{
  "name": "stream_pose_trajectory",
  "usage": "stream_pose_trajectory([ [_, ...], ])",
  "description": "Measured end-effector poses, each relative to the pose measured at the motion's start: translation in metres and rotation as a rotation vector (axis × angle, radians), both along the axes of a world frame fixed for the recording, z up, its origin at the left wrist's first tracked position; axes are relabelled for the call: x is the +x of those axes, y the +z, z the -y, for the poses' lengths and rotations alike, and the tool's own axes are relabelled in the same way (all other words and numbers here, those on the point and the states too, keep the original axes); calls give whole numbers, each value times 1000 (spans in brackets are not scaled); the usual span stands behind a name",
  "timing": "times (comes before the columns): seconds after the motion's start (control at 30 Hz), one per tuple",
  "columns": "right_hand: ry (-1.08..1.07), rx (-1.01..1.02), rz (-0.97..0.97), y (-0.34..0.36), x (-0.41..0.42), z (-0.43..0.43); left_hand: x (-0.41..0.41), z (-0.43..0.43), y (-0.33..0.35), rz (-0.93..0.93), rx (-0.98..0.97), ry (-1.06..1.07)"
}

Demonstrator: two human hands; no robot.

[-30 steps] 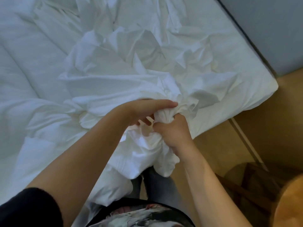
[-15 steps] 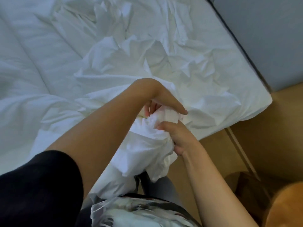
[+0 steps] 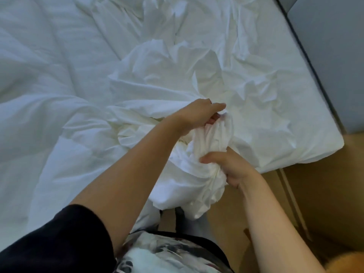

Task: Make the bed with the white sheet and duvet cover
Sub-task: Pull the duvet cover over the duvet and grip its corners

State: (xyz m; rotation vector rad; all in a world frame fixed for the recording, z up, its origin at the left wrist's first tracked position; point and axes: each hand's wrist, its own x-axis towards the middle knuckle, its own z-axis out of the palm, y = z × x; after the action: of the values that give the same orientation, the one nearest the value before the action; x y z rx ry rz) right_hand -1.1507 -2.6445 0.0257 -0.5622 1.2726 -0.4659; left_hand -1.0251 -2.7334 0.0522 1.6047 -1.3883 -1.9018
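The left hand (image 3: pixel 197 117) grips the bunched duvet cover (image 3: pixel 208 138). The right hand (image 3: pixel 232 166) clutches it lower, beside the bed (image 3: pixel 305 138)

From my view the bed (image 3: pixel 309 157) fills most of the frame, its near right corner standing out over the wooden floor (image 3: pixel 327 194). A white sheet (image 3: pixel 291 115) covers the mattress there, lightly creased. On the left half lies a puffy white duvet (image 3: pixel 39 119). In the middle, crumpled white linen (image 3: pixel 173 62) is heaped on the sheet in sharp folds. I cannot tell whether it is a sheet or a cover. One bunched end of it hangs off the near edge.
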Motion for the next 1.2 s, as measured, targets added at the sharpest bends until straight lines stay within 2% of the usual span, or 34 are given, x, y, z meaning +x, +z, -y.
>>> stream_pose_trajectory([
  [0.03,-60,-8,13,-4,-10,-1,0,-5,-1,3,-56,30],
  [0.13,-201,-29,58,-14,-30,0,-6,-36,-17,334,-390,33],
  [0.17,-225,-27,70,-16,-34,3,-12,-47,-21,341,-405,46],
  [0.23,-240,-32,87,-15,-40,11,-29,-59,-28,223,-309,88],
  [0.3,-251,-50,100,-14,-46,16,-44,-60,-33,186,-257,117],
  [0.5,-479,107,204,-21,-51,29,-66,-75,-31,374,-189,10],
  [0.63,-500,189,304,-25,-49,34,-57,-87,-34,474,-135,36],
  [0.73,-409,190,285,-29,-46,36,-56,-103,-35,534,-176,-7],
  [0.83,-207,214,270,-33,-43,37,-51,-112,-39,476,-163,11],
  [0.93,1,206,249,-27,-40,45,-47,-114,-41,483,-180,-69],
  [1.03,103,132,102,-30,-33,46,-46,-114,-39,496,-239,-142],
  [1.2,149,-84,-243,-32,-26,37,-46,-128,-48,493,-242,-159],
])
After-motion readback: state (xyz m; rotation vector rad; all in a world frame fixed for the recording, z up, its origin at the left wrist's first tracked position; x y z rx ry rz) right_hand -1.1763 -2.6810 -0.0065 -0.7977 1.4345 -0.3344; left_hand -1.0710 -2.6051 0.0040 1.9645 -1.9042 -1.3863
